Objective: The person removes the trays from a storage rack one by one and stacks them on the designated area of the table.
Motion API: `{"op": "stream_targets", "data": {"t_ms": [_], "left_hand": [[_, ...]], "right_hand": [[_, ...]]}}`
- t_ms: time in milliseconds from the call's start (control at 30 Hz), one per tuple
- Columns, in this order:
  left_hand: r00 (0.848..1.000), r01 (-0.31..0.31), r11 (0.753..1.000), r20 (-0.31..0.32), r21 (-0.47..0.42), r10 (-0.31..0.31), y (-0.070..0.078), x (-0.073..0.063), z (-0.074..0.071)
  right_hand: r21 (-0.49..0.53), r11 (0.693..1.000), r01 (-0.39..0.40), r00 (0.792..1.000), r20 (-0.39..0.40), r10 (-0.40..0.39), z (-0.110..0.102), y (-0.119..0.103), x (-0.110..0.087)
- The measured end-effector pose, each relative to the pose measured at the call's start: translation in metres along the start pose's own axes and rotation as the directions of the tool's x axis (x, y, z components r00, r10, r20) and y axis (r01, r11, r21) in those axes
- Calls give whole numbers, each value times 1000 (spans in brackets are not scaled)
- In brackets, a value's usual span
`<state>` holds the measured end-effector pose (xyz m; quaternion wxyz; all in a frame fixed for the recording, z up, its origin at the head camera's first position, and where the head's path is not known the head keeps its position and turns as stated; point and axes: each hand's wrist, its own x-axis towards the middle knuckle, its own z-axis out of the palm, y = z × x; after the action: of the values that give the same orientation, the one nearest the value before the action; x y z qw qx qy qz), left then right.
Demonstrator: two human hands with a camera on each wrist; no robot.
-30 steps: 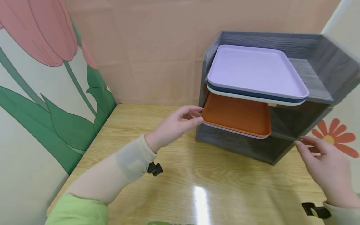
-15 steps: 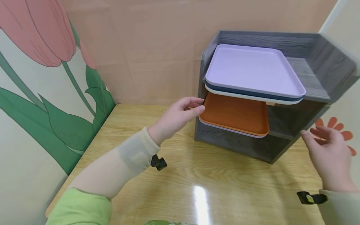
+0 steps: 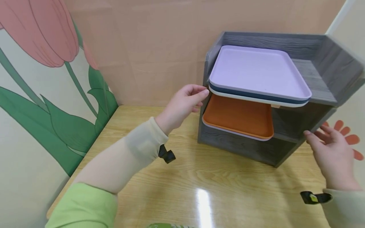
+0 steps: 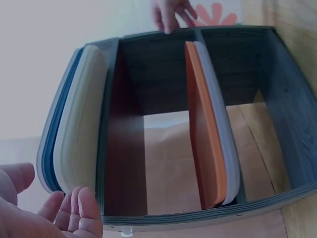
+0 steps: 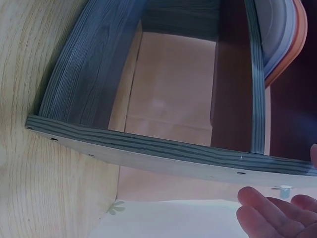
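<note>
My left hand (image 3: 182, 106) is at the left front corner of the upper tray stack, thumb and fingers spread apart with the corner near the gap. Whether it touches the trays I cannot tell. That stack has a lilac tray (image 3: 259, 71) on top, then a dark blue tray (image 4: 67, 111) and a white tray (image 4: 81, 124). On the middle shelf an orange tray (image 3: 239, 117) lies over another lilac tray (image 4: 218, 119). Beside the right side panel of the grey shelf unit (image 3: 325, 84) is my right hand (image 3: 333, 158), fingers loosely bent and holding nothing.
The shelf unit stands on a wooden table (image 3: 171, 177), in front of a pinkish backdrop (image 3: 148, 53). Both tray stacks stick out past the shelf fronts. A wall with a painted tulip (image 3: 42, 31) rises on the left.
My left hand has risen from the orange tray's corner to the upper stack's corner. My right hand has moved slightly up along the unit's right side. The trays look unmoved.
</note>
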<state>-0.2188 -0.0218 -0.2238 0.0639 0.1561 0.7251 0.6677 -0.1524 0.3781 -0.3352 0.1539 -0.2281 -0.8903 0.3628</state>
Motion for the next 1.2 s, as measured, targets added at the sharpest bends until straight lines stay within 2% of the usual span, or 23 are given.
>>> {"op": "stream_targets", "data": {"t_ms": [167,300,400,533,600,633,700,733,767,833,867,967,1033,1167,1200], "left_hand": [[999,2,1000,-35,-20,-2,10,10,1],[999,18,1000,-44,-19,-19,17,19,2],[998,34,999,-44,-3,-34,21,25,3],[998,58,998,-41,36,-57,26,31,2],[997,72,996,-34,56,-70,28,33,2],[997,77,995,-30,66,-75,29,33,2],[996,87,994,-22,72,-85,31,35,2],[996,89,993,-18,74,-87,32,36,2],[996,88,993,-17,74,-87,33,36,3],[996,90,993,-15,72,-89,35,37,3],[996,89,993,-13,74,-88,35,37,4],[996,93,991,-9,94,-93,37,38,4],[995,97,989,-6,113,-97,37,39,4],[994,111,986,-4,125,-111,38,40,5],[993,115,985,-5,126,-116,39,41,5]], "right_hand": [[16,1000,22,1000,15,-22,1,4,2],[169,985,44,998,37,-51,2,8,5],[336,941,47,996,60,-72,1,12,8],[485,873,42,989,104,-106,-3,14,14],[531,846,43,984,125,-129,-4,14,16],[530,846,54,981,131,-145,-5,14,17],[566,821,75,972,143,-188,-7,14,20],[564,820,99,966,144,-216,-8,14,22],[579,806,119,958,147,-246,-9,14,23],[638,756,148,934,160,-318,-12,16,27],[689,710,145,920,171,-353,-13,17,29],[771,620,146,870,199,-452,-16,21,35],[781,606,152,835,226,-501,-18,23,41],[759,626,177,777,283,-562,-20,29,53],[769,616,168,764,293,-575,-21,30,55]]}}
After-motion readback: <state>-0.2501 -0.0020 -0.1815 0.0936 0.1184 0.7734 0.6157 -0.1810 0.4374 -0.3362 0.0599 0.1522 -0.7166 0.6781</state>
